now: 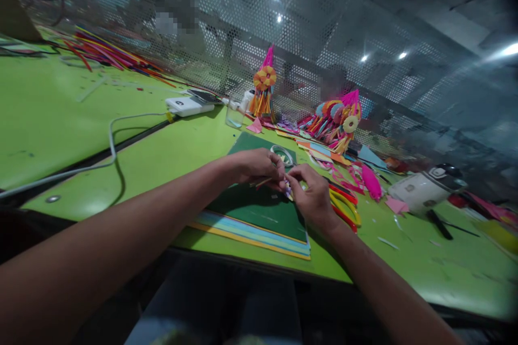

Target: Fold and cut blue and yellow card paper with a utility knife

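Note:
My left hand (263, 166) and my right hand (311, 190) meet above a dark green sheet (246, 202), the top of a stack of coloured sheets (254, 237). Both hands are closed in a pinch around a small bundle of paper strips (288, 192), of which purple and brownish ends show. Fingers hide most of it. Just beyond them lies a roll of clear tape (279, 147) on the green sheet. Scissors with red and yellow handles (346, 207) rest beside my right hand.
Paper-flower tassels (265, 83) stand by the perforated panel, with more tassels (343, 121) to the right. A white power bank (190, 107) trails a cable. A clear cup (234, 113), a white bottle lying tilted (423, 191) and paper scraps lie about.

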Available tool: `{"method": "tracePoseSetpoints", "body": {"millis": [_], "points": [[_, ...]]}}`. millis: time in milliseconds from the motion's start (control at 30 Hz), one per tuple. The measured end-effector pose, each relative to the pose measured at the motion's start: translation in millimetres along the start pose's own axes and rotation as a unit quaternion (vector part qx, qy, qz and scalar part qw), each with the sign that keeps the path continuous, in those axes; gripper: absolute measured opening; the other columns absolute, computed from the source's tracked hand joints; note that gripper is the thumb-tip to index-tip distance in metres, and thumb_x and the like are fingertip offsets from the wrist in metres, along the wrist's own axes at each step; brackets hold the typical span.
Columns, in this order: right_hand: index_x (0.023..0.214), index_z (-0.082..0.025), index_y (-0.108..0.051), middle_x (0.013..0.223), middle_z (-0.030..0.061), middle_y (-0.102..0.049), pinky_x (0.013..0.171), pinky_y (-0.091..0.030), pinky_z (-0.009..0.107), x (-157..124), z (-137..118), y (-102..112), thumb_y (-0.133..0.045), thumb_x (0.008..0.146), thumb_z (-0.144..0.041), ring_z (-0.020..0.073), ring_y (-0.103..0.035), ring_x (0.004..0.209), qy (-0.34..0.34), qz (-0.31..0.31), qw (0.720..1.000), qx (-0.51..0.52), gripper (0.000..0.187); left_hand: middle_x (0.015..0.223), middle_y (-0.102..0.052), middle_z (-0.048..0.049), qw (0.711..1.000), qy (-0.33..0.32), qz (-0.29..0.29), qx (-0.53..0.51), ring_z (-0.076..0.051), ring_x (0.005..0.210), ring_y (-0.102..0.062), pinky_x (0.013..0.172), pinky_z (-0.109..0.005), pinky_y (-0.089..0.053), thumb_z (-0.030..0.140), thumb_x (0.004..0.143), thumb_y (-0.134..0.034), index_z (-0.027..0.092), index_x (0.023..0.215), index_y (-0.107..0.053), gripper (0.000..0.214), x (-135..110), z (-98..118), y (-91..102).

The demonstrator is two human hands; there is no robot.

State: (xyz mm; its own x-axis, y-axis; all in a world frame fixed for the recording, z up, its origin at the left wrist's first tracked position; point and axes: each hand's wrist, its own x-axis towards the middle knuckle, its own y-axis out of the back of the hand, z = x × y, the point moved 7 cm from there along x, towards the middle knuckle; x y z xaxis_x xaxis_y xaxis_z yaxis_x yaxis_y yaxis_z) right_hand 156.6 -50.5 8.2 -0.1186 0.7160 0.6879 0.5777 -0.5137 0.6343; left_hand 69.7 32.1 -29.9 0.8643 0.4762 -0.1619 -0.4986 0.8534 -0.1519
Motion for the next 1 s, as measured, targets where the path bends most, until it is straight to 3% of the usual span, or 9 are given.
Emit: {"method": "tracePoseSetpoints", "body": {"millis": [167, 300, 400, 500, 700, 833, 1000], "points": [[0.088, -0.020, -0.061, 0.081, 0.0023, -0.063, 0.069, -0.048, 0.029, -3, 17, -6, -0.060, 0.086, -0.024, 0.0163, -0.060, 0.073, -0.120, -0.004, 0.988, 0.093, 0.004, 0.067, -0.069, -0.0014, 0.999, -0.027, -0.030, -0.006, -0.016, 0.071, -0.067, 0.084, -0.037, -0.051, 0.013, 0.065, -0.069, 0.015, 0.069, -0.058, 0.012, 4, -1, 0.1], [0.093, -0.020, -0.061, 0.079, 0.0006, -0.064, 0.063, -0.050, 0.028, -5, 27, -16, -0.062, 0.084, -0.030, 0.0144, -0.062, 0.067, -0.220, -0.010, 0.938, 0.268, 0.014, 0.067, -0.069, -0.0010, 1.000, -0.011, -0.028, 0.004, -0.014, 0.069, -0.066, 0.078, -0.033, -0.052, 0.012, 0.068, -0.064, 0.016, 0.068, -0.059, 0.006, 2, -2, 0.9], [0.093, -0.020, -0.061, 0.072, -0.0018, -0.061, 0.056, -0.047, 0.026, -4, 32, -14, -0.065, 0.081, -0.033, 0.0122, -0.058, 0.059, -0.259, 0.019, 0.911, 0.319, 0.018, 0.068, -0.068, -0.0011, 0.999, -0.003, -0.027, 0.023, -0.013, 0.066, -0.065, 0.074, -0.031, -0.051, 0.011, 0.069, -0.061, 0.016, 0.068, -0.059, 0.005, 0, 1, 1.5], [0.089, -0.019, -0.063, 0.071, -0.0013, -0.060, 0.055, -0.046, 0.026, -1, 31, -3, -0.066, 0.078, -0.032, 0.0123, -0.055, 0.058, -0.248, 0.039, 0.925, 0.286, 0.018, 0.068, -0.068, -0.0026, 1.000, -0.002, -0.018, 0.024, -0.013, 0.067, -0.065, 0.073, -0.031, -0.052, 0.009, 0.068, -0.061, 0.014, 0.068, -0.059, 0.006, 0, 2, 3.5], [0.077, -0.018, -0.067, 0.076, 0.0033, -0.061, 0.064, -0.045, 0.030, 9, 14, 8, -0.062, 0.082, -0.029, 0.0162, -0.057, 0.069, -0.122, -0.001, 0.983, 0.134, 0.013, 0.063, -0.068, -0.0015, 1.000, 0.008, -0.001, 0.024, -0.013, 0.062, -0.065, 0.068, -0.027, -0.053, 0.008, 0.066, -0.063, 0.014, 0.066, -0.059, 0.007, -3, 4, 2.5], [0.073, -0.017, -0.067, 0.075, 0.0034, -0.061, 0.063, -0.045, 0.029, 9, 12, 1, -0.062, 0.083, -0.027, 0.0157, -0.057, 0.068, -0.110, -0.042, 0.985, 0.126, 0.015, 0.062, -0.068, -0.0012, 0.999, 0.001, 0.000, 0.036, -0.013, 0.061, -0.065, 0.068, -0.027, -0.052, 0.009, 0.067, -0.064, 0.014, 0.066, -0.057, 0.008, -4, 6, -0.4], [0.072, -0.018, -0.066, 0.073, 0.0033, -0.062, 0.060, -0.045, 0.028, 7, 18, -5, -0.065, 0.081, -0.030, 0.0156, -0.057, 0.064, -0.153, -0.069, 0.970, 0.178, 0.015, 0.060, -0.067, -0.0006, 0.999, -0.020, -0.001, 0.050, -0.013, 0.059, -0.064, 0.068, -0.031, -0.052, 0.009, 0.067, -0.063, 0.015, 0.074, -0.055, 0.012, -2, 5, 0.7]]}}
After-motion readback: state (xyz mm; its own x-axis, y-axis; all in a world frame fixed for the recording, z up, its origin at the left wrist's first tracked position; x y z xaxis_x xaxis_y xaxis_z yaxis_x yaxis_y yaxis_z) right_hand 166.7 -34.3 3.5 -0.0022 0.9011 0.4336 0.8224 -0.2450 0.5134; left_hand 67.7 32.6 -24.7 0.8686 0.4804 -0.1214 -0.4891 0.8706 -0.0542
